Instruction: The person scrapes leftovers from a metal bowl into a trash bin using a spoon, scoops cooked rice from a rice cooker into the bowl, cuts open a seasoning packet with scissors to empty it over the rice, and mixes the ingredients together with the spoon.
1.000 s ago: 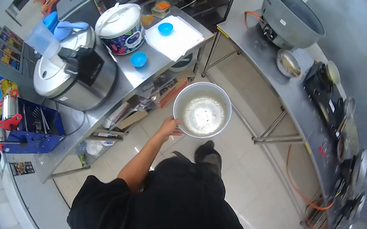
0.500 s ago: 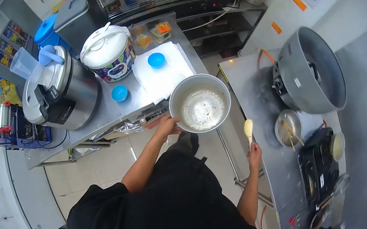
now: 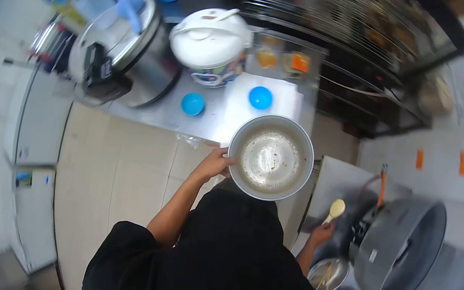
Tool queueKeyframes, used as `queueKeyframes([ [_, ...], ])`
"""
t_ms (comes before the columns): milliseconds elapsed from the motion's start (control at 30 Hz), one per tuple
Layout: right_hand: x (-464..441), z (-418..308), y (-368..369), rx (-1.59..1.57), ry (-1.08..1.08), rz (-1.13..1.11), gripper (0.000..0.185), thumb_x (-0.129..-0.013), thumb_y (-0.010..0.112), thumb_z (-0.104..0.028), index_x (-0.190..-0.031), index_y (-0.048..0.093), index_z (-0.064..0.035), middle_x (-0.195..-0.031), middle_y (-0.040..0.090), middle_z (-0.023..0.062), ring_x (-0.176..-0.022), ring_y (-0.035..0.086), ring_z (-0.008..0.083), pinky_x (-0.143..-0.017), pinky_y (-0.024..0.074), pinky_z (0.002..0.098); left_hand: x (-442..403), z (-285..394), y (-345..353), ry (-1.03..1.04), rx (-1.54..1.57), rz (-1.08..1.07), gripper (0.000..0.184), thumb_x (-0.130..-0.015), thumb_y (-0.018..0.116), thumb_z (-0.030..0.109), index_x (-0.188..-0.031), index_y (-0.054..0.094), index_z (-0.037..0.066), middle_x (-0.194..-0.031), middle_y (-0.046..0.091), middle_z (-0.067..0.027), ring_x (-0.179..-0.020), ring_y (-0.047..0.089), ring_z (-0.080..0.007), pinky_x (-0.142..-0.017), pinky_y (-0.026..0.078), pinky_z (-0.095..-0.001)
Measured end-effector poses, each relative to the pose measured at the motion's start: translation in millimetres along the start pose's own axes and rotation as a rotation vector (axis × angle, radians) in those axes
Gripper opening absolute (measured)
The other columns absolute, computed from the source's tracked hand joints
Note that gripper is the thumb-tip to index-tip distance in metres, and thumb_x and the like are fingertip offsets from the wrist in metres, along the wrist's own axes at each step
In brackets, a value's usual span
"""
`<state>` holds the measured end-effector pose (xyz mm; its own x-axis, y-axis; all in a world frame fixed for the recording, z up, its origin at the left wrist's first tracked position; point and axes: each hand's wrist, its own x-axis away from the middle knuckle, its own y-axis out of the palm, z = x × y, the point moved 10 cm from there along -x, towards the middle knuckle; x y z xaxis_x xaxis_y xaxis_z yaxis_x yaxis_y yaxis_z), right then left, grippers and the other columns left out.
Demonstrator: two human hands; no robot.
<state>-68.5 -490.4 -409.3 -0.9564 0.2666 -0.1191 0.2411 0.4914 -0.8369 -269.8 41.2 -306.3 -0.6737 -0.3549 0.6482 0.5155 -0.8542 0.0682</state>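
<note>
Left hand (image 3: pixel 214 165): is gripping a metal pot (image 3: pixel 270 158) — by the rim
Right hand (image 3: pixel 322 233): is clasping a pale spoon (image 3: pixel 336 208)
Turquoise bowl (image 3: pixel 193 104): is sitting near the table's (image 3: pixel 155 118) front edge

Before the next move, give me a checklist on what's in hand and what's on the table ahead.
1. Left hand gripping the metal pot at its rim: ok.
2. Right hand holding the pale spoon: ok, its head sticks out past the fist.
3. Metal pot clean inside: not ok, dark specks show on its bottom.
4. Metal pot apart from the white paper: cannot tell, its rim overlaps the paper in this view.
5. Blue bowls upright: ok, one on the paper, one on the bare metal table.
6. White-lidded cooker latched shut: cannot tell, though the lid is on.
</note>
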Motion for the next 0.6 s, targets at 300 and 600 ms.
queueKeyframes([
  [300,-47,-249,25,-0.102,-0.427,-0.166,0.035,-0.089,0.061,-0.01,-0.123,0.058,-0.0024,-0.11,0.059,0.0169,-0.102,0.058,0.0319,-0.086,0.0469,0.0397,140,-71,-114,-0.073,0.333,0.574,0.039,-0.081,0.062,0.015,-0.114,0.06,-0.005,-0.094,0.068,-0.0157,-0.076,0.07,-0.024,-0.067,0.061,-0.0343],
  [600,125,-737,38,-0.933,-1.216,-0.732,0.019,-0.089,0.058,-0.001,-0.106,0.065,-0.0008,-0.1,0.063,0.0113,-0.094,0.062,0.0214,-0.081,0.0488,0.0293,177,-124,-247,0.0,0.498,0.829,0.033,-0.08,0.063,0.015,-0.107,0.061,-0.004,-0.087,0.067,-0.0148,-0.068,0.069,-0.024,-0.063,0.06,-0.0339],
])
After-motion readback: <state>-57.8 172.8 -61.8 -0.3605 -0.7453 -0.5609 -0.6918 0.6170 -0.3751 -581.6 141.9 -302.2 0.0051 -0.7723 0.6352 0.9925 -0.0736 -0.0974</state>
